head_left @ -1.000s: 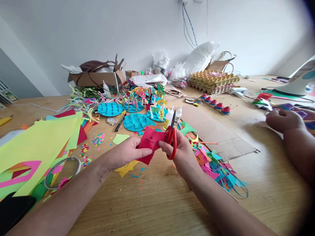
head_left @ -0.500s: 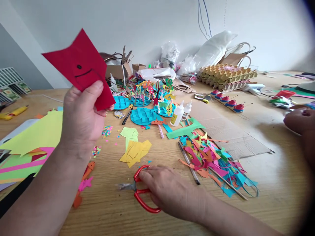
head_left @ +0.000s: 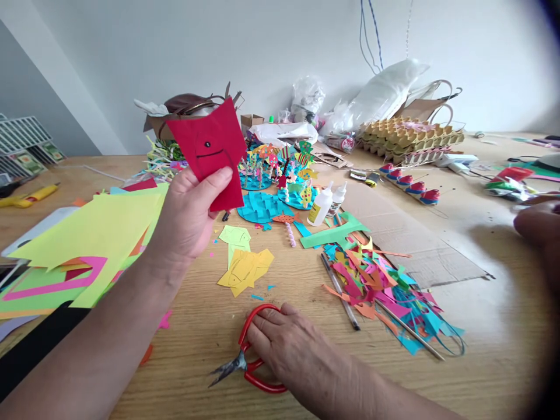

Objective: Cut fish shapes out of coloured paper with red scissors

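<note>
My left hand [head_left: 192, 204] pinches a piece of red paper [head_left: 214, 137] between thumb and fingers, raised above the table. A small eye and a curved line are drawn on it in black. Low over the table, my right hand [head_left: 297, 344] is closed round the red-handled scissors [head_left: 239, 360], whose blades point left and stand slightly apart. Between my hands lie a yellow paper piece [head_left: 247, 269] with fish outlines and a light green one [head_left: 236, 234]. Orange and pink paper bits are partly hidden by my left forearm.
Paper scraps [head_left: 376, 280], a pen [head_left: 339, 289] and a cardboard sheet [head_left: 406, 239] lie to the right. Glue bottles [head_left: 320, 204] stand behind, beside blue paper discs [head_left: 258, 205]. Coloured sheets [head_left: 100, 221] are stacked left. Another person's hand [head_left: 538, 227] shows at the right edge.
My left hand has moved right and down with the red paper, which now stands more upright. The scissors have turned in my right hand, their blades now angled down-left and spread. The view has shifted slightly left.
</note>
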The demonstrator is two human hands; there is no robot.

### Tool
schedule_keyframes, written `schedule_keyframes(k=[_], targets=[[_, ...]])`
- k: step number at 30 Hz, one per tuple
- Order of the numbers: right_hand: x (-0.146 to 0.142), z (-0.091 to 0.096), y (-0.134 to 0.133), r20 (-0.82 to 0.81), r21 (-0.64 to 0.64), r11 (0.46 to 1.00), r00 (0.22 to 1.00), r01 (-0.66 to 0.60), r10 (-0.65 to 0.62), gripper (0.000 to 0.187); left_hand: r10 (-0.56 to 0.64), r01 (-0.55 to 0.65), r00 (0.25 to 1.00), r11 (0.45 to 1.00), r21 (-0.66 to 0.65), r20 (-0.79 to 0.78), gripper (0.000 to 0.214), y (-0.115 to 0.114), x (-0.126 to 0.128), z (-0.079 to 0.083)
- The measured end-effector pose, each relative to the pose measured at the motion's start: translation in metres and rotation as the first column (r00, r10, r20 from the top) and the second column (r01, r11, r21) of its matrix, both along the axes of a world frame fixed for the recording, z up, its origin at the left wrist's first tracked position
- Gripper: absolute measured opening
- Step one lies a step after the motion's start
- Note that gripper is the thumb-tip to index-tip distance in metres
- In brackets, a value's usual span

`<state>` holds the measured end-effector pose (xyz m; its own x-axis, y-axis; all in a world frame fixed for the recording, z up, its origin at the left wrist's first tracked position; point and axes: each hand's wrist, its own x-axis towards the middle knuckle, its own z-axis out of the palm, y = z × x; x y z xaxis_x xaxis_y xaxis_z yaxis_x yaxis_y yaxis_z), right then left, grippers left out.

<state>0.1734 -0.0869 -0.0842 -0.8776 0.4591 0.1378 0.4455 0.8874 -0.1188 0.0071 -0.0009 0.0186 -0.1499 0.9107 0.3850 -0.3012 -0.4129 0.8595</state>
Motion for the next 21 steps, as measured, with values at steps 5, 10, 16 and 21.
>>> schedule_keyframes(k=[5,10,16,21], targets=[[-0.004,0.0,-0.001,0.014,0.01,1.0,1.0,0.01,-0.01,0.006,-0.088,0.087,0.996,0.996,-0.016,-0.027,0.017,-0.001,0.007,-0.005],[0.004,0.014,-0.005,0.025,-0.158,0.987,0.999,0.034,-0.03,0.002,-0.089,0.087,0.993,0.996,-0.033,-0.074,0.014,0.0,0.008,-0.01],[0.027,0.037,0.028,-0.377,-0.7,0.703,0.771,0.125,-0.513,0.013,-0.124,0.106,0.986,0.982,-0.157,-0.115,0.015,0.002,0.011,-0.02],[0.031,0.051,0.066,-0.554,-0.832,0.526,0.235,-0.176,-0.799,0.022,-0.221,0.148,0.961,0.921,-0.361,-0.167,0.015,-0.001,0.022,-0.031]])
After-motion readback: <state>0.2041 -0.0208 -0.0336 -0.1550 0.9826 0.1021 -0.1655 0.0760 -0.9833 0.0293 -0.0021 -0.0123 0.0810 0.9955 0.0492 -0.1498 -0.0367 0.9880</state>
